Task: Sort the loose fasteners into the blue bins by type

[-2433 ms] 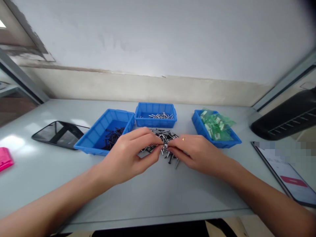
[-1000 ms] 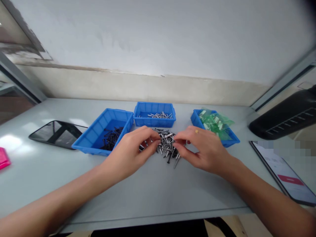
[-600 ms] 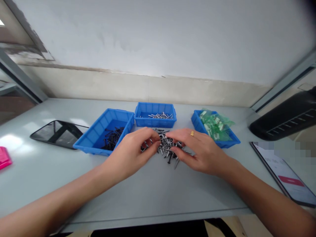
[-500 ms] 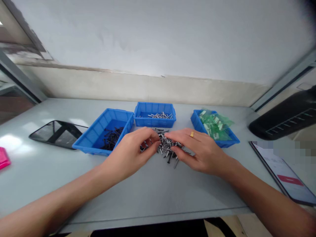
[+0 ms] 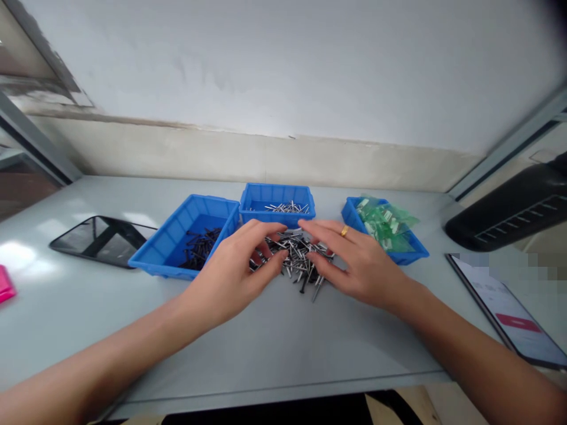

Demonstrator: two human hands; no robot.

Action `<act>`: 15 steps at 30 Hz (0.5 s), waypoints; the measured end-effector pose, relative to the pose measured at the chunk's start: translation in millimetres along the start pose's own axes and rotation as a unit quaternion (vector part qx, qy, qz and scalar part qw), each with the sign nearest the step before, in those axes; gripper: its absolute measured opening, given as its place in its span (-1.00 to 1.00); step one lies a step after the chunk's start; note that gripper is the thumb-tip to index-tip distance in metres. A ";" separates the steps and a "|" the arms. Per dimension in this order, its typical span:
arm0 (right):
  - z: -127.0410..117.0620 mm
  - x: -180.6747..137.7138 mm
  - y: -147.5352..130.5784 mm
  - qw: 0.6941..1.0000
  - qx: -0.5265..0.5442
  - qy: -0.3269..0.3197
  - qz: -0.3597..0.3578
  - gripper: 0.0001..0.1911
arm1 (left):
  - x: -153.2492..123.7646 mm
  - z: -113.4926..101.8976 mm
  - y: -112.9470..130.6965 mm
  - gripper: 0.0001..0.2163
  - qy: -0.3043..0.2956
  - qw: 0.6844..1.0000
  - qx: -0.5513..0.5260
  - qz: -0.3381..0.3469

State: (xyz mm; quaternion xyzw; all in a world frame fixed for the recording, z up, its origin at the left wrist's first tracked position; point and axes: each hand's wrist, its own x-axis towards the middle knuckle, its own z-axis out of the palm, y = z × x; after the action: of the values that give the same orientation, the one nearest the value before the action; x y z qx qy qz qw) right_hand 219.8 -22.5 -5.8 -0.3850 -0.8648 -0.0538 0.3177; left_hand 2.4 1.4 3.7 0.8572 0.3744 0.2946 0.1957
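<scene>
A loose pile of black screws and thin silver fasteners [image 5: 297, 255], which look like blind rivets, lies on the grey table between my hands. My left hand [image 5: 237, 265] curves around the pile's left side, thumb and fingers apart. My right hand [image 5: 361, 262], a gold ring on one finger, arches over its right side with the thumb apart from the fingers. I see nothing gripped in either hand. Both hands partly cover the pile, and whether the fingertips touch it is unclear. Black screws [image 5: 201, 248] lie in the left blue bin [image 5: 166, 236]. Silver pieces [image 5: 290, 208] are in the middle blue bin [image 5: 279, 193].
Green plastic packets [image 5: 385, 224] fill the right blue bin [image 5: 410, 257]. A dark glossy device [image 5: 100, 242] lies at the left, near a pink object [image 5: 5, 284]. At the right are a black bottle [image 5: 505, 206] and a lit phone [image 5: 509, 310]. A wall [image 5: 274, 156] stands behind.
The fingers of both hands have lifted and spread wider from their thumbs, showing more of the pile. The bins and other objects stay in place.
</scene>
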 end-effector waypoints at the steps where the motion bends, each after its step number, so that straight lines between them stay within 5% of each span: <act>1: 0.7 0.7 1.6 0.999 -0.012 -0.006 0.029 -0.53 | -0.6 0.7 -1.0 -0.74 -0.009 1.000 0.023 0.013; 7: 12.0 1.4 12.5 0.982 -0.078 -0.085 0.150 -0.33 | -2.8 9.8 -11.0 -0.76 -0.134 0.970 0.178 0.101; 11: 18.3 -0.9 15.3 0.974 -0.085 -0.120 0.171 -0.31 | -4.8 14.1 -17.1 -0.75 -0.155 0.961 0.196 0.120; 15: 18.6 1.8 16.0 0.981 -0.075 -0.079 0.163 -0.28 | -5.7 14.9 -17.8 -0.76 -0.154 0.958 0.209 0.122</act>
State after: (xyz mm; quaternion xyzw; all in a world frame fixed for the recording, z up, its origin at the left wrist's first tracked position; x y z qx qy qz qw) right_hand 220.6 -4.0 -21.9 -0.5469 -0.8062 -0.0354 0.2228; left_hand -0.4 6.8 -19.4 0.9533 0.2850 0.0955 0.0300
